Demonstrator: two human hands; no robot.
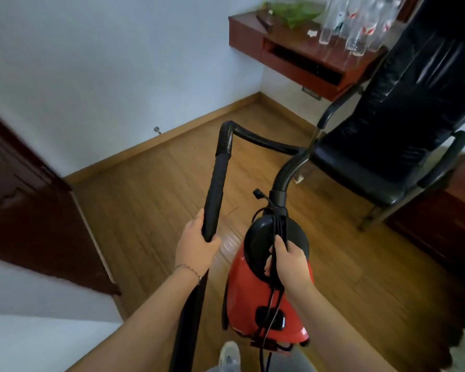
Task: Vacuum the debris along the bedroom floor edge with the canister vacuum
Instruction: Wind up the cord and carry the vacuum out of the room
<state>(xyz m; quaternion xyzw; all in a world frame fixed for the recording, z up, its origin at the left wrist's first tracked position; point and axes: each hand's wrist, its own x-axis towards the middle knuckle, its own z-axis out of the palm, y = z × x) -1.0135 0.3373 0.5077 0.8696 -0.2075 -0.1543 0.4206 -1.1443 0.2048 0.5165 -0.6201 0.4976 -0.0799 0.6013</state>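
Note:
A red canister vacuum (249,280) with a black top hangs low in the middle, lifted off the wooden floor (151,194). My right hand (289,260) grips its black carry handle together with the power cord. My left hand (196,244) is closed around the black wand (215,189), which points up and away. From the wand's far end a ribbed black hose (263,142) loops right and comes back down into the canister's top. The wand's lower part runs down past my left forearm; its nozzle is out of view. The wooden skirting (172,132) marks the floor edge ahead.
A black leather armchair (392,135) stands at the right, close to the hose. Behind it a red-brown wall shelf (301,57) carries several clear bottles. A dark wooden door (32,210) is open at the left. My shoe (228,355) shows at the bottom.

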